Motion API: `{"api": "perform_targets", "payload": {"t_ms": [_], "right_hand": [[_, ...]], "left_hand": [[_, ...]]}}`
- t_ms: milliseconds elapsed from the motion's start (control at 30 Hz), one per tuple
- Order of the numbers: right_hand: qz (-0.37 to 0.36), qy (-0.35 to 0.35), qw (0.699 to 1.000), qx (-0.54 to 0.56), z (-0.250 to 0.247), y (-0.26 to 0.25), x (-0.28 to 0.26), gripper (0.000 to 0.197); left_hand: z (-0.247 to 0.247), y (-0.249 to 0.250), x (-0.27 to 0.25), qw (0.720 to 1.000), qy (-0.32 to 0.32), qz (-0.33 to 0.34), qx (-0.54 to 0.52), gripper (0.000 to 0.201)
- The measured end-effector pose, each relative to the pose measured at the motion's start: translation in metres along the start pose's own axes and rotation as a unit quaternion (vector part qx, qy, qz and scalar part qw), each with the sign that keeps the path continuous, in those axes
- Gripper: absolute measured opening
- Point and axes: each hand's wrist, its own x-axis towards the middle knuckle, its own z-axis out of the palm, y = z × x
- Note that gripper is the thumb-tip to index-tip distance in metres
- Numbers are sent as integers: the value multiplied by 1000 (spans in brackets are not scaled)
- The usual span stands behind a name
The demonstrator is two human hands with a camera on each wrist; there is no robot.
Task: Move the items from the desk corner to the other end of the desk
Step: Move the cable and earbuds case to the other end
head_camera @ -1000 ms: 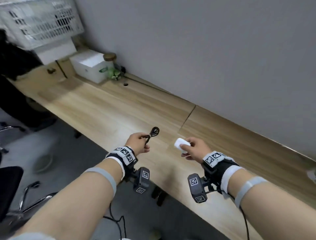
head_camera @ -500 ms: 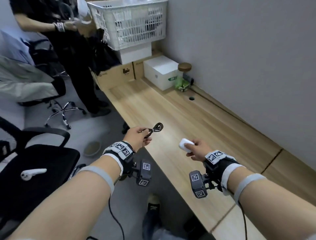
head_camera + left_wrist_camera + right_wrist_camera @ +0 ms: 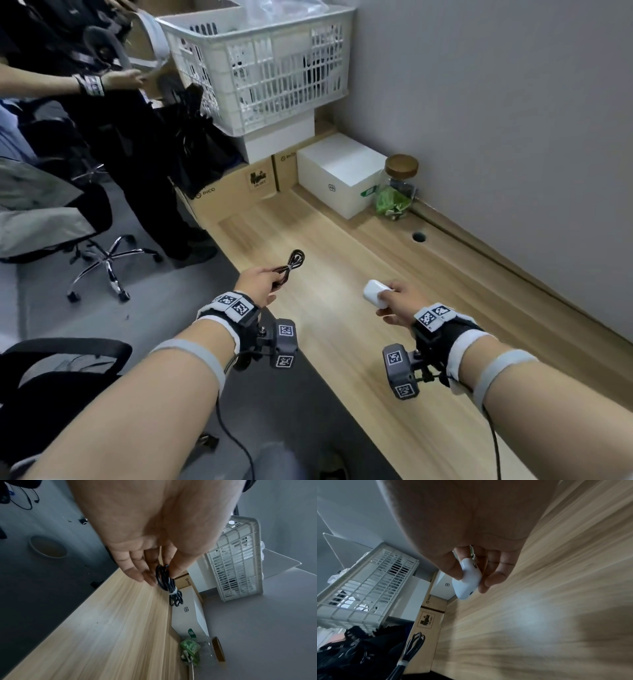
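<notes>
Now nearer desk far end, boxes closer. Left hand pinching coiled cable above front edge; right hand gripping white case over desktop. Risk: loose pinch, cable dropping to floor.

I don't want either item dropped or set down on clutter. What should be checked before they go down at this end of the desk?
1. Left hand pinches the coiled black cable: ok.
2. Cable's white tie holds the coil together: ok.
3. Right hand grips the white case: ok.
4. Bare desk ahead of both hands: ok.
5. White box and glass jar clear of that spot: ok.
6. Case lid shut: cannot tell.
</notes>
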Motion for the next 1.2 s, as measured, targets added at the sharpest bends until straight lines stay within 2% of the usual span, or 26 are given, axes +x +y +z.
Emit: {"api": "perform_targets", "payload": {"t_ms": [133, 267, 467, 633, 800, 933, 1067, 1200], "right_hand": [[22, 35, 999, 11, 10, -22, 34, 19], [52, 66, 996, -5, 27, -38, 71, 25], [103, 124, 987, 6, 58, -55, 124, 25], [145, 151, 977, 36, 65, -63, 156, 18], [157, 188, 969, 13, 39, -55, 193, 19], [165, 190, 968, 5, 10, -39, 233, 22], [184, 199, 962, 19, -8, -28, 275, 22], [173, 216, 960, 39, -15, -27, 310, 21]], "left_hand": [[-2, 20, 55, 998, -45, -21, 41, 28], [4, 37, 117, 996, -58, -63, 11, 24], [19, 60, 208, 985, -141, -87, 56, 24], [51, 63, 254, 964, -211, -101, 127, 21], [106, 57, 283, 946, -264, -91, 163, 21], [159, 51, 299, 951, -259, -46, 163, 23], [208, 46, 316, 961, -230, -71, 139, 23], [238, 40, 336, 970, -182, -87, 136, 13]]}}
